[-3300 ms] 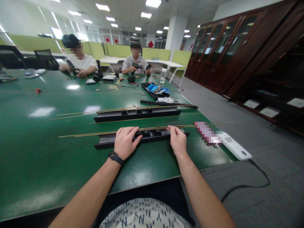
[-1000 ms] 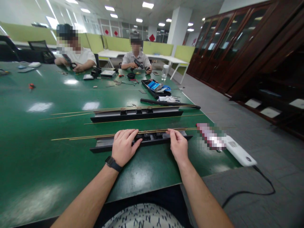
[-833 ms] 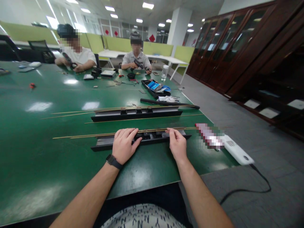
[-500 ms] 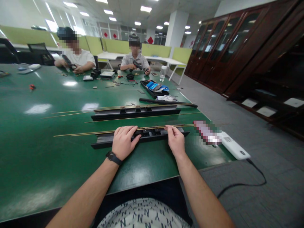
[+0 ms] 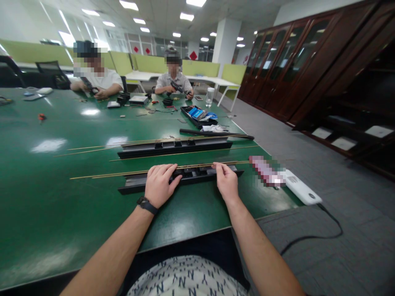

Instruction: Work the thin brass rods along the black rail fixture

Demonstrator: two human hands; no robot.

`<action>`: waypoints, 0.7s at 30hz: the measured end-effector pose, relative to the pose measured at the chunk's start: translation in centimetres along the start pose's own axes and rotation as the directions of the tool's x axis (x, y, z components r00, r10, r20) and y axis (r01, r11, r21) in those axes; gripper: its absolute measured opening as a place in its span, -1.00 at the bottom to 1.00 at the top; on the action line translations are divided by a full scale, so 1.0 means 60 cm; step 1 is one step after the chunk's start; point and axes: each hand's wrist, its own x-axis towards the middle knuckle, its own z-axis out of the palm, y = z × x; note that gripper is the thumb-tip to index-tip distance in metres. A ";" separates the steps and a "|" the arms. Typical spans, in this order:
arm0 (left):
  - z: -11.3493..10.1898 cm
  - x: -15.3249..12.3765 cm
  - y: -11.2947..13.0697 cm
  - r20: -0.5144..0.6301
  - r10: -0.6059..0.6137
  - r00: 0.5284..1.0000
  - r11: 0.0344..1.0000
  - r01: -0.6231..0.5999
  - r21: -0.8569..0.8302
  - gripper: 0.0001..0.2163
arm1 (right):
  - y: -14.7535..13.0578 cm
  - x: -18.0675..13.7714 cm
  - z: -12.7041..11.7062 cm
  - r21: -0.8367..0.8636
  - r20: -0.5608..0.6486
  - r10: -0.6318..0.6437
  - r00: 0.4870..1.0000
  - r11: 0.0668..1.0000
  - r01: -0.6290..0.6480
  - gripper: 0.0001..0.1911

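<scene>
In front of me on the green table lies a long black channel-shaped rail with dark inserts inside. Thin gold-coloured rods run lengthwise along its far side and stick out past both ends. My left hand lies across the rail's left half, fingers stretched over the rods and thumb apart. At the right part, thumb and fingertips of my right hand are pinched together on a rod. Its exact hold is partly hidden by the fingers.
Beyond lies a second black rail with more rods. A black bar, white gloves and a black tray are farther back. A red-edged phone and a white power bank sit right. Two people work across the table.
The camera view has shifted slightly. Both hands keep the same place and hold on the rail and rods; nothing else has visibly moved.
</scene>
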 end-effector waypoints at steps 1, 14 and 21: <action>0.000 0.000 0.000 0.001 0.001 1.000 1.000 -0.001 0.000 -0.66 | 0.000 0.000 0.000 0.002 -0.003 0.002 1.000 1.000 -0.002 -0.56; -0.002 0.000 0.001 0.003 0.005 1.000 1.000 -0.005 -0.001 -0.66 | 0.006 0.001 0.000 0.029 -0.010 -0.015 1.000 0.999 0.016 -0.56; -0.002 0.001 0.000 0.009 -0.010 1.000 1.000 0.010 -0.015 -0.67 | 0.003 -0.001 -0.001 -0.008 0.035 -0.039 0.999 0.999 0.039 -0.57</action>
